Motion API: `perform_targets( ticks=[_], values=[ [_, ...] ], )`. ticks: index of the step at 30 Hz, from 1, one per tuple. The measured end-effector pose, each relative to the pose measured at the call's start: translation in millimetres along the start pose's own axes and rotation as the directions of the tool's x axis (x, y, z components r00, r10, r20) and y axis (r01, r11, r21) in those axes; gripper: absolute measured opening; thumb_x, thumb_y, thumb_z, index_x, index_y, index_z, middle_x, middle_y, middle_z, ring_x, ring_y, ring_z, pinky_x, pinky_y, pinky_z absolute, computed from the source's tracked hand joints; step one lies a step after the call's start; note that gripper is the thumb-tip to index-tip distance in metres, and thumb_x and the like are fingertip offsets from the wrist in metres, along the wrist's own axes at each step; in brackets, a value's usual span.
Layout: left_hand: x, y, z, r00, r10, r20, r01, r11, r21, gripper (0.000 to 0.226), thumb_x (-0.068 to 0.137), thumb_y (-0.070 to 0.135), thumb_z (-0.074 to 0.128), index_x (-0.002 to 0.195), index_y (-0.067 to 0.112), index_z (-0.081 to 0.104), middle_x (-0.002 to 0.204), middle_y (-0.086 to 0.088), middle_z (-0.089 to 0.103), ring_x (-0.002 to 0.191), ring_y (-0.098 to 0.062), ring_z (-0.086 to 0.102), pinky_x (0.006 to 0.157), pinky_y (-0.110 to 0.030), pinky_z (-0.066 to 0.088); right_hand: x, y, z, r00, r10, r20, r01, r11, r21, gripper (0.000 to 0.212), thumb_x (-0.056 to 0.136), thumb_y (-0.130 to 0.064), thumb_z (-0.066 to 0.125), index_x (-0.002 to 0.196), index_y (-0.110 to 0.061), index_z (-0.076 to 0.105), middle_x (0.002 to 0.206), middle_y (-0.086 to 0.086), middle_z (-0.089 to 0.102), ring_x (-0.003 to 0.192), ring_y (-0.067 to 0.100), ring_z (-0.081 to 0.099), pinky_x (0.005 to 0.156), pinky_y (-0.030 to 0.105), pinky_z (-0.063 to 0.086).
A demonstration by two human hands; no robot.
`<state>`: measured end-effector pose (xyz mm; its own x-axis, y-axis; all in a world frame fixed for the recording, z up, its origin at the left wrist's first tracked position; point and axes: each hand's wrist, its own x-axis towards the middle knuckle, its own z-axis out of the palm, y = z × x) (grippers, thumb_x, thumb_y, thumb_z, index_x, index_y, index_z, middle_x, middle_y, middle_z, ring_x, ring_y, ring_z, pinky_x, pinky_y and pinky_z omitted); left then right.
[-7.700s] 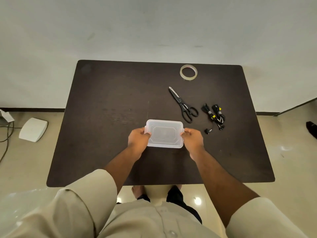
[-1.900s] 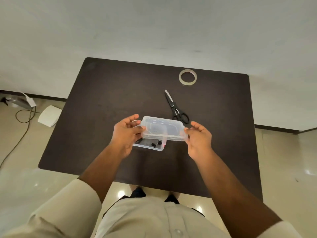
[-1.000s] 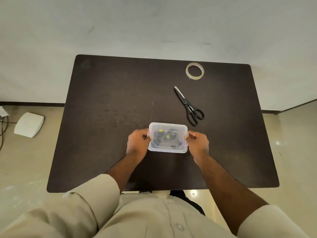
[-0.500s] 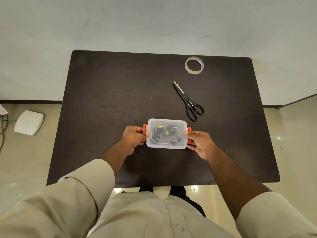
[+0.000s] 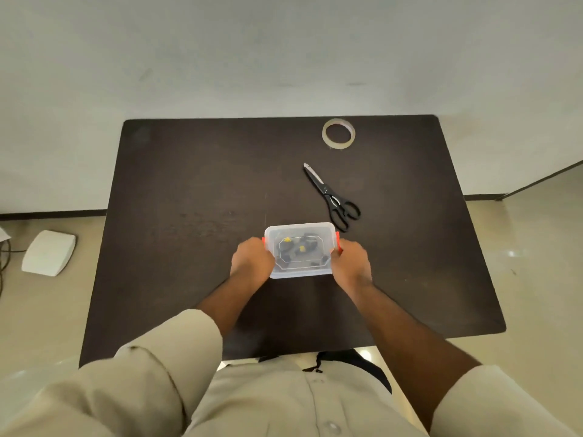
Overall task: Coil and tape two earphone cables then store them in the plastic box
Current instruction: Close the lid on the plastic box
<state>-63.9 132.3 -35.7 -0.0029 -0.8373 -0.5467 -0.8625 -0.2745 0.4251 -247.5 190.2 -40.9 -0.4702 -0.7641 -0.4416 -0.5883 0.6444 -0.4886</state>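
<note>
no readable text anywhere — no labels, brands, numbers or signs legible

A dark brown rectangular wooden table [image 5: 189, 234] stands against a pale grey wall [image 5: 284, 52]. A white, flat, rounded plastic device [image 5: 49, 252] lies on the glossy beige tiled floor [image 5: 38, 310] to the table's left, with dark cables [image 5: 3, 263] at the picture's left edge. A dark skirting strip [image 5: 50, 214] runs along the wall's base.
</note>
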Motion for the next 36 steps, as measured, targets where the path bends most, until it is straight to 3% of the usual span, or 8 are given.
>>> perform_targets(
  ticks=[3, 7, 9, 11, 17, 22, 33, 36],
  values=[
    [-3.6, 24.6, 0.1, 0.996, 0.079, -0.040, -0.086, 0.973, -0.212, 0.015, 0.081, 0.011, 0.052, 0.067, 0.014, 0.056, 0.065, -0.002, 0.057, 0.062, -0.025, 0.051, 0.054, -0.030, 0.043, 8.9, 4.6, -34.2, 0.979, -0.050, -0.199, 0.072, 0.992, 0.106, 0.025, 0.090, -0.010, 0.050, 0.108, -0.015, 0.066, 0.094, 0.011, 0.066, 0.083, 0.029, 0.059, 0.070, 0.029, 0.043],
    [7.6, 89.7, 2.9, 0.984, 0.169, -0.059, -0.179, 0.920, -0.348, 0.017, 0.074, 0.007, 0.055, 0.080, 0.011, 0.070, 0.061, -0.006, 0.060, 0.054, -0.018, 0.050, 0.059, -0.039, 0.053, 47.2, 17.7, -93.0, 0.941, -0.086, -0.328, 0.126, 0.986, 0.104, 0.019, 0.094, -0.016, 0.053, 0.101, -0.011, 0.071, 0.085, 0.004, 0.069, 0.078, 0.022, 0.063, 0.066, 0.026, 0.048],
    [18.3, 129.3, 11.0, 0.977, 0.200, -0.071, -0.212, 0.918, -0.334, 0.013, 0.075, 0.007, 0.055, 0.077, 0.005, 0.067, 0.061, -0.005, 0.058, 0.055, -0.018, 0.047, 0.055, -0.037, 0.049, 72.9, 28.2, -120.9, 0.931, -0.085, -0.355, 0.139, 0.982, 0.129, 0.021, 0.095, -0.019, 0.055, 0.104, -0.009, 0.072, 0.091, 0.008, 0.072, 0.079, 0.021, 0.064, 0.073, 0.031, 0.054],
    [29.7, 167.0, 20.5, 0.971, 0.220, -0.097, -0.239, 0.923, -0.302, 0.012, 0.078, 0.008, 0.053, 0.069, 0.008, 0.061, 0.060, 0.000, 0.056, 0.055, -0.017, 0.047, 0.049, -0.028, 0.040, 101.1, 40.2, -144.9, 0.917, -0.106, -0.384, 0.159, 0.981, 0.108, 0.022, 0.095, -0.021, 0.057, 0.102, -0.008, 0.073, 0.089, 0.008, 0.072, 0.072, 0.016, 0.061, 0.063, 0.021, 0.048],
    [88.1, 289.3, 59.3, 0.943, 0.308, -0.123, -0.327, 0.925, -0.191, 0.013, 0.087, 0.014, 0.052, 0.095, 0.017, 0.061, 0.090, -0.002, 0.064, 0.077, -0.020, 0.059, 0.061, -0.027, 0.043, 220.9, 70.9, -215.8, 0.920, -0.161, -0.358, 0.185, 0.982, 0.034, 0.018, 0.094, -0.019, 0.056, 0.085, -0.010, 0.068, 0.080, 0.007, 0.069, 0.069, 0.021, 0.060, 0.067, 0.035, 0.053],
    [149.0, 355.6, 90.2, 0.957, 0.254, -0.140, -0.271, 0.955, -0.120, 0.015, 0.093, 0.011, 0.047, 0.103, 0.008, 0.058, 0.102, -0.010, 0.062, 0.083, -0.023, 0.057, 0.062, -0.028, 0.042, 315.7, 80.6, -245.7, 0.930, -0.154, -0.334, 0.149, 0.988, -0.043, 0.022, 0.095, -0.016, 0.051, 0.093, -0.006, 0.070, 0.089, 0.013, 0.070, 0.074, 0.027, 0.059, 0.066, 0.030, 0.044],
    [221.2, 410.3, 109.3, 0.957, 0.237, -0.170, -0.257, 0.960, -0.109, 0.011, 0.092, 0.013, 0.058, 0.101, 0.013, 0.065, 0.099, -0.007, 0.066, 0.074, -0.016, 0.054, 0.064, -0.025, 0.041, 401.2, 92.5, -249.7, 0.942, -0.103, -0.318, 0.129, 0.990, 0.063, 0.023, 0.098, -0.021, 0.052, 0.103, -0.007, 0.069, 0.106, 0.012, 0.070, 0.095, 0.030, 0.064, 0.081, 0.031, 0.047],
    [218.3, 399.6, 106.3, 0.957, 0.256, -0.138, -0.271, 0.957, -0.104, 0.019, 0.093, 0.023, 0.058, 0.108, 0.013, 0.063, 0.105, -0.007, 0.067, 0.084, -0.020, 0.058, 0.070, -0.029, 0.043, 393.3, 94.6, -250.8, 0.965, -0.053, -0.256, 0.092, 0.985, 0.143, 0.043, 0.099, -0.033, 0.051, 0.131, -0.006, 0.054, 0.132, 0.015, 0.058, 0.121, 0.034, 0.054, 0.101, 0.039, 0.043]
  ],
)
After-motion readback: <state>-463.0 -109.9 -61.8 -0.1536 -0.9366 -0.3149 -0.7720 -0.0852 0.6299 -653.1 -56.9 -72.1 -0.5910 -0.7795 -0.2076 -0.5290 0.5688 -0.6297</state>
